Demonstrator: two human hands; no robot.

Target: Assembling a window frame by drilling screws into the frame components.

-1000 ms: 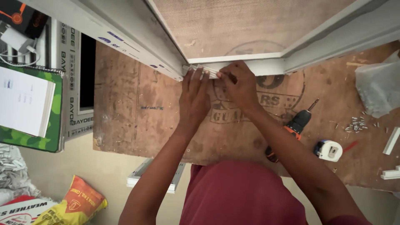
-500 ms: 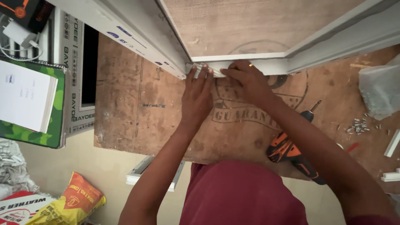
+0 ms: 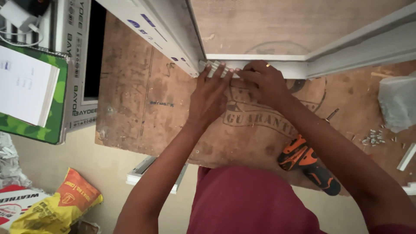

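White frame profiles point(image 3: 260, 58) meet at a corner on the far side of a worn plywood board point(image 3: 143, 104), and both hands work at that corner. Left hand point(image 3: 208, 93) lies palm down, fingers spread and extended, fingertips pressing on a small pale ribbed piece point(image 3: 213, 68) seated where the angled profile on the left joins the horizontal one. Not clenched; it pins the piece rather than wrapping it. Right hand point(image 3: 264, 82) sits just beside it to the right, fingers curled and pinched toward the same piece along the near edge of the horizontal profile. Fingertips of the two hands nearly touch. Whether the right hand actually grips the piece or only pushes against it cannot be told; the contact is hidden by the fingers.

Near right on the board: an orange and black cordless drill point(image 3: 307, 164) lying on its side, partly under the right forearm. Farther right, a scatter of small screws point(image 3: 373, 137) and a crumpled clear plastic bag point(image 3: 398, 102). Far left: a green patterned tray point(image 3: 52, 125) bearing a white pad of paper point(image 3: 26, 84). Near left, on the floor, a yellow and orange sack point(image 3: 56, 203). Maroon shirt point(image 3: 251, 203) fills the near centre.
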